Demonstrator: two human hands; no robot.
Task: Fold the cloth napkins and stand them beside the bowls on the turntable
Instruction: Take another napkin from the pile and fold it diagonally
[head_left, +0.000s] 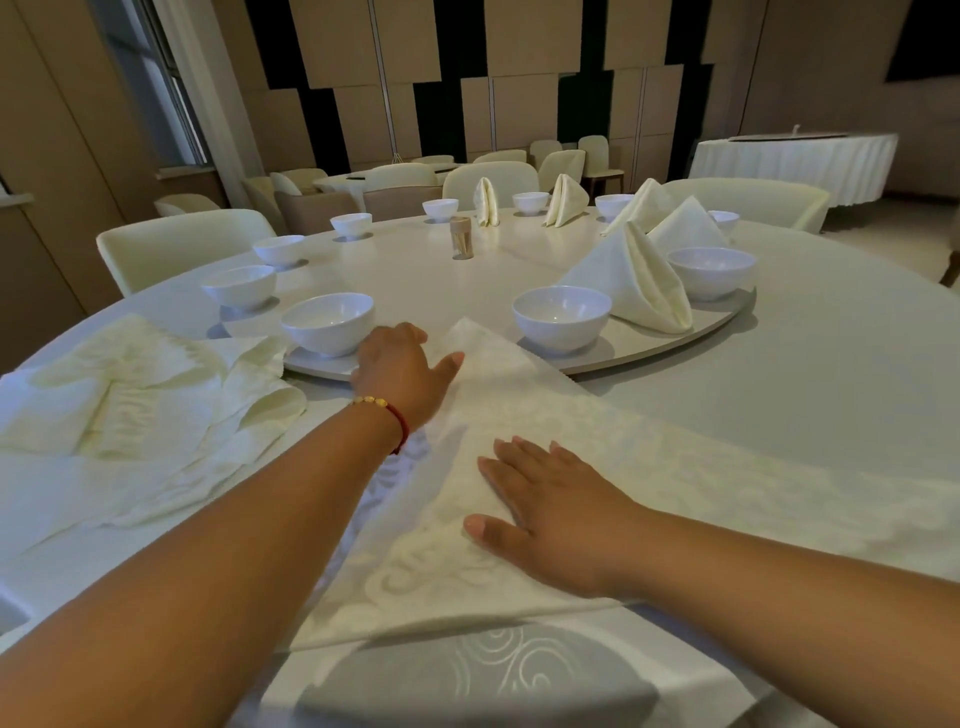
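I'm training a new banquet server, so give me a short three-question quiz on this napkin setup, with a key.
1. True or false: the right hand lies flat on the napkin spread on the table.
2. How many folded napkins already stand on the turntable? A) two B) five C) eight
3. Name what lies to the left of the left hand, off the turntable.

Key: 1. True. 2. B; the nearest standing napkin is between two bowls. 3. A loose pile of unfolded napkins.
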